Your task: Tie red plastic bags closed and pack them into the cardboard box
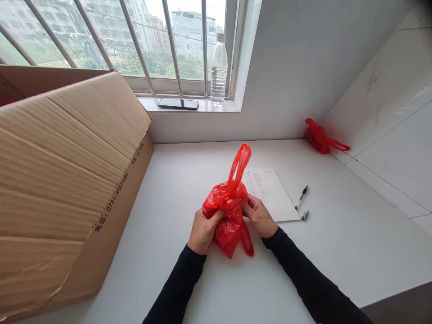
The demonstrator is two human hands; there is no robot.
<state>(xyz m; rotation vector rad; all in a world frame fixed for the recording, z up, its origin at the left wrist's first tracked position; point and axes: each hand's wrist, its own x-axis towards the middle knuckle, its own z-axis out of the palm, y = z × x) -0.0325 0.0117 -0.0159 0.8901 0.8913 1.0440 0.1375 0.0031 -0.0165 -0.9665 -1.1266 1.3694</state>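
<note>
A red plastic bag (229, 229), knotted near its middle, is held over the white table between my two hands. One handle loop stands up above the knot, and another hangs down on the right side. My left hand (204, 227) grips the bag's left side, thumb pressed beside the knot. On the right side, my right hand (259, 216) pinches the plastic with thumb and fingers. What the bag contains is hidden. Just behind my right hand lies a sheet of paper (276, 195) with writing on it.
A large open cardboard box (77, 180) stands at the left. A black pen (302, 197) and its cap (305, 215) lie right of the paper. Another red bag (317, 137) sits in the far right corner. The windowsill bears a phone (178, 104) and a water bottle (219, 72).
</note>
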